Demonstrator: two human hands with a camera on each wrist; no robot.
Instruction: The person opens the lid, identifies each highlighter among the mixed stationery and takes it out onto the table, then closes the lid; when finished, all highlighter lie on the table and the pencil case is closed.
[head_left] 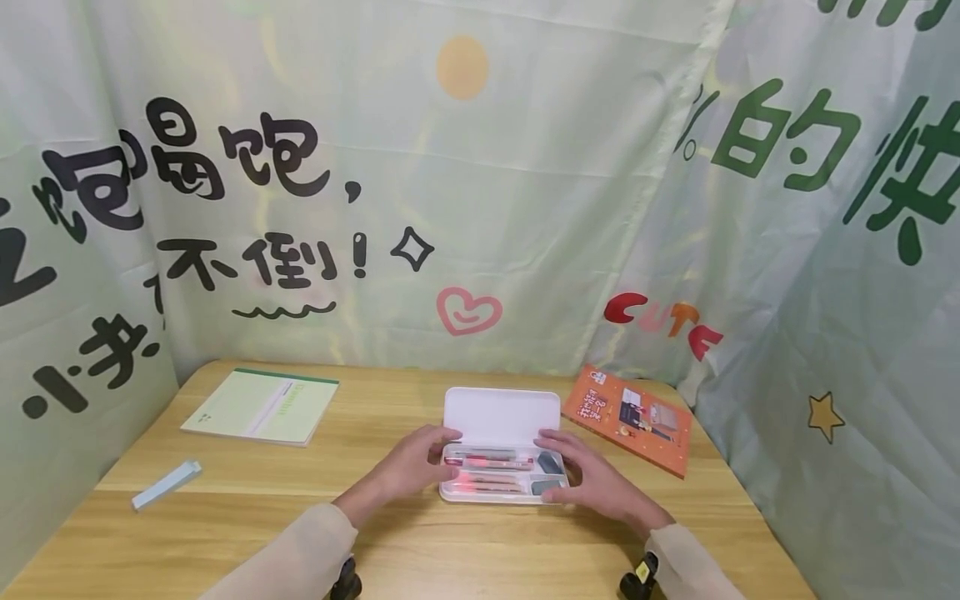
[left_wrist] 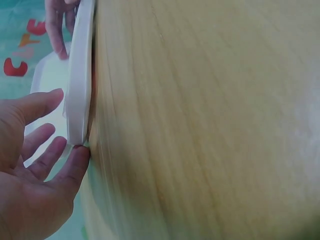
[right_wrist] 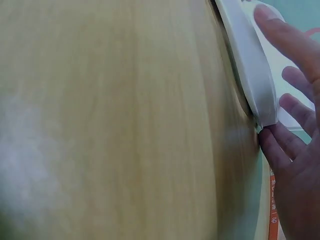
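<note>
A pencil case (head_left: 487, 500) is sitting on the table (head_left: 390, 550), its lid (head_left: 502, 412) extending behind it; pens (head_left: 491, 483) are lying in its left compartments, smaller items (head_left: 550, 463) in the right. A hand (head_left: 412, 462) is resting at either end. Over on the left, a notebook (head_left: 258, 407) is lying behind a bar (head_left: 167, 485). A book (head_left: 633, 421) is lying right of the lid, and cloth (head_left: 562, 208) is hanging behind the table and along both sides.

1. Your left grip (left_wrist: 32, 192) spreads its fingers around one end of the white case (left_wrist: 80, 75).
2. Your right grip (left_wrist: 52, 22) shows beside its far end.
3. The wooden counter (left_wrist: 200, 120) fills the right.
</note>
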